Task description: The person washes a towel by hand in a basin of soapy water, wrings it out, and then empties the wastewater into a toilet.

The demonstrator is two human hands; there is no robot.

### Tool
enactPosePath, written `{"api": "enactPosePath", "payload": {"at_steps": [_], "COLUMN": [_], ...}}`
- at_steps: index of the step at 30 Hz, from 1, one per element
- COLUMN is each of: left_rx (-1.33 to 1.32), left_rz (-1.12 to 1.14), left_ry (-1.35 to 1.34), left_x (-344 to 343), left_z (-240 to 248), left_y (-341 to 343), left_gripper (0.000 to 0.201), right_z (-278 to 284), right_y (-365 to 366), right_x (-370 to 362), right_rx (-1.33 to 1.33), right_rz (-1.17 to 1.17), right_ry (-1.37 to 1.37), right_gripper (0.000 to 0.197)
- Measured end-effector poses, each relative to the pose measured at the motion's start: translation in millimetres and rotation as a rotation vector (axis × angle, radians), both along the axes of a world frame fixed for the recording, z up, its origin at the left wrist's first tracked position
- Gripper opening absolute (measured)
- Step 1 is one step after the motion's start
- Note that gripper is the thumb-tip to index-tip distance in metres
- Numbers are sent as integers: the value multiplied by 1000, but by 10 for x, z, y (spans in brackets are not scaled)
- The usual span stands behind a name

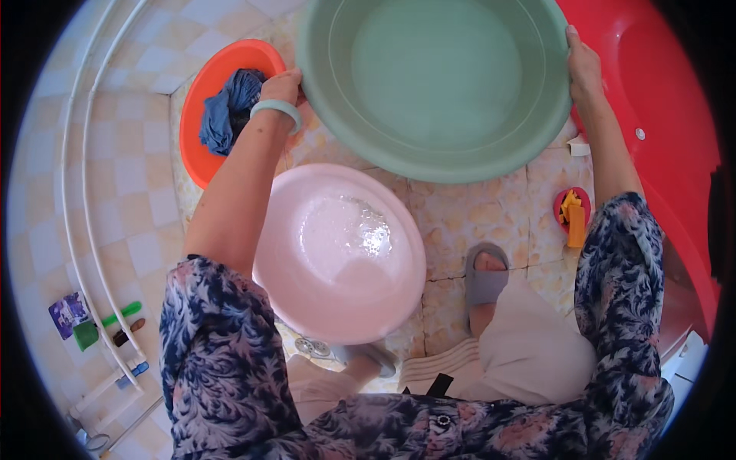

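A large green plastic basin (pixel 429 149) is held between my two hands in front of me, and its inside shows only bare green plastic. My left hand (pixel 285 86), with a pale bangle at the wrist, grips its left rim. Around the right rim closes my right hand (pixel 584 70), thumb on top. Below my left forearm stands a pink basin (pixel 337 314) with a little shiny wetness in it. Beyond that forearm, an orange basin (pixel 198 165) contains crumpled dark blue cloth (pixel 222 115).
A red bathtub (pixel 659 115) lines the right side. Near it on the tiled floor (pixel 475 207) sits a small red dish holding yellow-orange pieces (pixel 575 222). White pipes (pixel 86 153) run along the left wall, near a green brush (pixel 123 314). A floor drain (pixel 310 347) lies by my slippers.
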State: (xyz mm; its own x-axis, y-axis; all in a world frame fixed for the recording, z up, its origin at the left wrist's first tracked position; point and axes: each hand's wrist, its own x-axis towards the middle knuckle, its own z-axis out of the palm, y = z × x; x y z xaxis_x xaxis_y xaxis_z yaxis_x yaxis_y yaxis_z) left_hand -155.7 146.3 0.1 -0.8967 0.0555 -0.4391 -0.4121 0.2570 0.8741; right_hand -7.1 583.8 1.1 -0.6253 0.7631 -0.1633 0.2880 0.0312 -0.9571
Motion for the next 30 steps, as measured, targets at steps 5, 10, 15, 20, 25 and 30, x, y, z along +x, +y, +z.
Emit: {"api": "enactPosePath", "payload": {"at_steps": [5, 10, 15, 20, 25, 30], "left_rx": [128, 139, 157, 140, 151, 183], "left_rz": [-47, 55, 111, 191, 243, 240], "left_ry": [50, 64, 61, 58, 29, 13], "left_x": [140, 567, 936, 1291, 1486, 1542], "left_z": [407, 686, 582, 535, 474, 327], "left_y": [-174, -475, -708, -999, -1189, -1337], "left_gripper": [26, 27, 27, 28, 29, 29], "right_z": [927, 1023, 1248, 1448, 1547, 1628], "right_y": [-235, -380, -832, -1222, -1452, -1539], "right_x": [172, 149, 267, 337, 357, 397], "right_rx": [-174, -95, -66, -62, -38, 15], "right_rz": [70, 125, 266, 369, 427, 475], "right_ry": [199, 373, 408, 436, 459, 483], "right_gripper": [45, 41, 32, 24, 19, 19]}}
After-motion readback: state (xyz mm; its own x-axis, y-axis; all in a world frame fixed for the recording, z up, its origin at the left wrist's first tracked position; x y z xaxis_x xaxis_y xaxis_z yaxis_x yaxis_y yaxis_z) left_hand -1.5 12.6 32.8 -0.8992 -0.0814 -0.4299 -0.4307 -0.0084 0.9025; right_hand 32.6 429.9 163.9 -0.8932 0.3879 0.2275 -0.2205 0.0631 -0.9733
